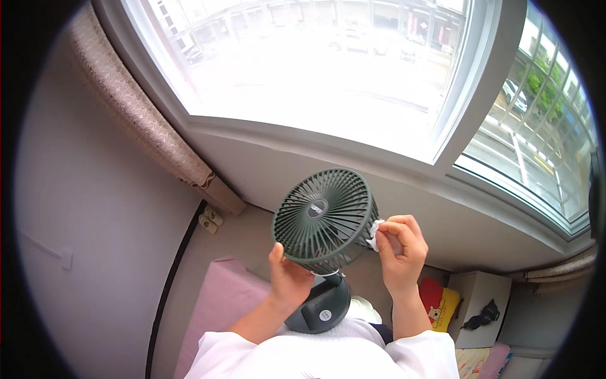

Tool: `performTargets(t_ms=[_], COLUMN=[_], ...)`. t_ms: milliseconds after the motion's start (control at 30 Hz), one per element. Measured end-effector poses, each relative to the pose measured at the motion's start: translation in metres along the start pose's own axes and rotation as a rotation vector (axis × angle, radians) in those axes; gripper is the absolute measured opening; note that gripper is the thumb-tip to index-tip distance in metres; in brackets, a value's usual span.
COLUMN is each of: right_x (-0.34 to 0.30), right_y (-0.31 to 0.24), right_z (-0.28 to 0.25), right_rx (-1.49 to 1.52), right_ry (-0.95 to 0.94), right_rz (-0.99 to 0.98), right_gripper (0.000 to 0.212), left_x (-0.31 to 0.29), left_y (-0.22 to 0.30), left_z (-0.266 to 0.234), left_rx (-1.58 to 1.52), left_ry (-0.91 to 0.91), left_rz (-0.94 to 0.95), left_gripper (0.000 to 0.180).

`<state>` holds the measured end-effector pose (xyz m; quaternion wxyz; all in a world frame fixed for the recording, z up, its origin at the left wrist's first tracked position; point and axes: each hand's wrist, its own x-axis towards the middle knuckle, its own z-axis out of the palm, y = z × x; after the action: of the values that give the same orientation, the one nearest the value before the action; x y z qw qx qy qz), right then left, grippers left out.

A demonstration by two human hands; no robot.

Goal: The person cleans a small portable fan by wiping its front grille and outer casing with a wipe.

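A small dark green desk fan [323, 218] is in front of me, its round slatted head tilted and its base close against my body. My left hand [290, 278] grips the lower left of the fan head, thumb on the rim; its other fingers are hidden behind the fan. At the right side of the head, my right hand [402, 249] pinches a crumpled white tissue [375, 234]. The tissue touches the side slats of the cage.
A pink-covered surface [224, 303] lies to the left below. Beige shoes [210, 220] stand by the wall. Ahead is a bright window [303, 82] with a patterned curtain [139, 101] at its left. On the right are a white cabinet [483, 294] and a red-and-yellow cushion [439, 303].
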<state>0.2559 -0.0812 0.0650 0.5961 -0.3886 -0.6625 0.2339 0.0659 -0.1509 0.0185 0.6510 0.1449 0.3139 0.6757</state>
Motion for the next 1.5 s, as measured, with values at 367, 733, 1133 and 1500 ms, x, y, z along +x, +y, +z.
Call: performTargets(t_ms=[367, 733, 1133, 1500], right_x=[0.002, 0.003, -0.018, -0.005], right_y=[-0.004, -0.005, -0.011, -0.015], right_z=[-0.003, -0.025, -0.024, -0.017], right_rx=[-0.019, 0.137, -0.022, 0.014], right_ry=[0.036, 0.179, 0.150, 0.033], right_rz=[-0.099, -0.031, 0.019, 0.023], right_gripper=[0.010, 0.010, 0.008, 0.005], left_x=[-0.009, -0.014, -0.019, -0.023], left_y=[-0.014, -0.018, -0.030, -0.020], left_z=[0.000, 0.002, -0.004, -0.003], left_rx=[-0.009, -0.196, -0.094, -0.053], left_ry=[0.064, -0.070, -0.106, -0.067], left_rz=[-0.016, -0.024, -0.146, -0.115], left_gripper=[0.070, 0.071, 0.070, 0.071])
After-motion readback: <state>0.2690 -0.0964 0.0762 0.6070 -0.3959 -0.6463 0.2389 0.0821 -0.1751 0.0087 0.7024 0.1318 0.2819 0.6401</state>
